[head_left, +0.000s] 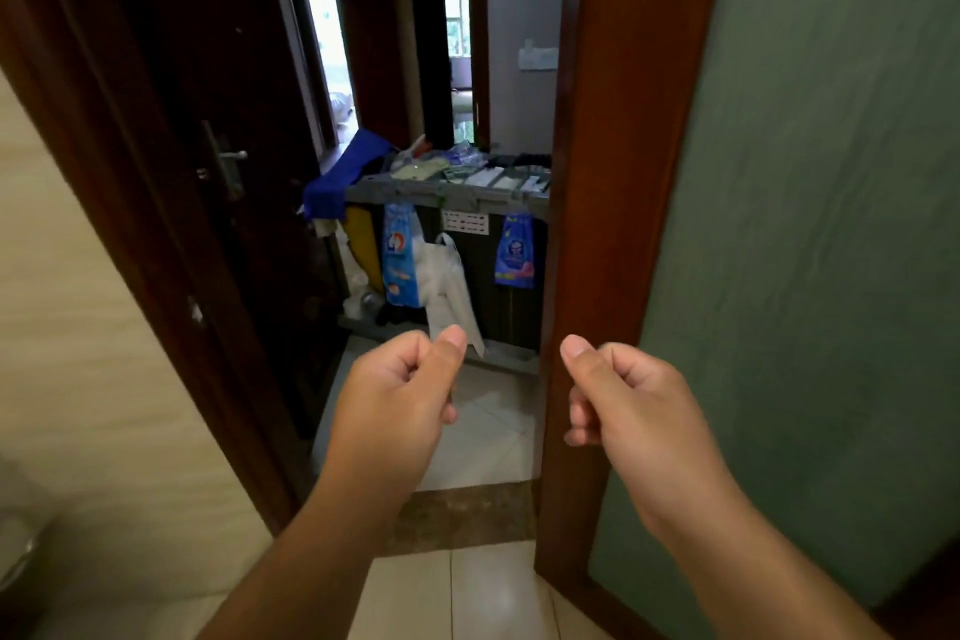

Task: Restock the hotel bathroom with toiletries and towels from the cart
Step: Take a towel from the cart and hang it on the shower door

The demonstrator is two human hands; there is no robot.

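Both bare forearms reach forward from the bottom edge, each hand curled into a loose fist, thumb on top, holding nothing. At far left stands a dark brown wooden door (171, 130) with a metal lever handle. The left hand (400, 379) lines up with the open doorway. Straight ahead beyond it, well apart, stands the grey plastic housekeeping cart (447, 195), its cluttered top tray lying crosswise. The right hand (623, 400) sits before the reddish wooden door frame (597, 172), so the left seems nearer the cart.
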